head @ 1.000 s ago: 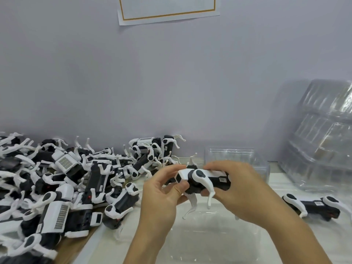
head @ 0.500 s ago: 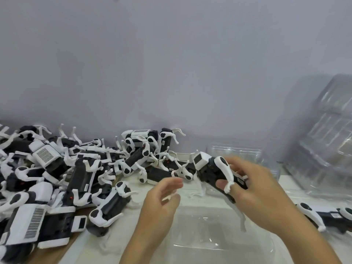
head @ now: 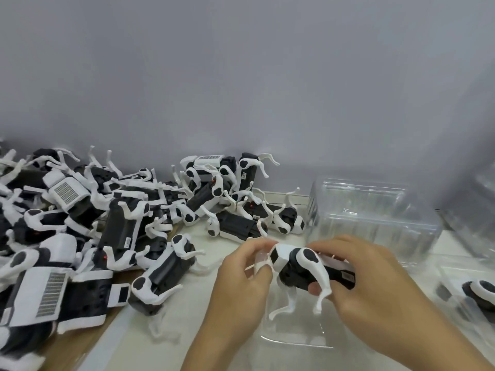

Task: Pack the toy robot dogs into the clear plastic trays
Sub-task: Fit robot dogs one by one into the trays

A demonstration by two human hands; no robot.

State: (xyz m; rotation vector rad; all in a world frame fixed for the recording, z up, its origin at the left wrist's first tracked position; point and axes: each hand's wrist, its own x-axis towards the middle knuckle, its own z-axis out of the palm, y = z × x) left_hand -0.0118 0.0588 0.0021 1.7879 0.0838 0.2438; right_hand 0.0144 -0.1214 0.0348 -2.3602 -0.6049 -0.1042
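Note:
A black-and-white toy robot dog (head: pixel 302 269) hangs over a clear plastic tray (head: pixel 297 336) lying at the front centre. My right hand (head: pixel 367 285) grips the dog's body from the right, fingers curled around it. My left hand (head: pixel 241 279) pinches the dog's white head end with thumb and fingers. The dog's white legs point down toward the tray. A big heap of the same toy dogs (head: pixel 112 226) covers the left half of the table.
An upturned stack of clear trays (head: pixel 375 215) stands behind my hands at centre right. Another toy dog (head: pixel 482 290) lies in a clear tray at the right edge. More clear trays are piled at the far right. A grey wall runs close behind.
My left hand, apart from the dog half a second ago, has come back to its head end. The dog has dropped lower and turned level over the tray.

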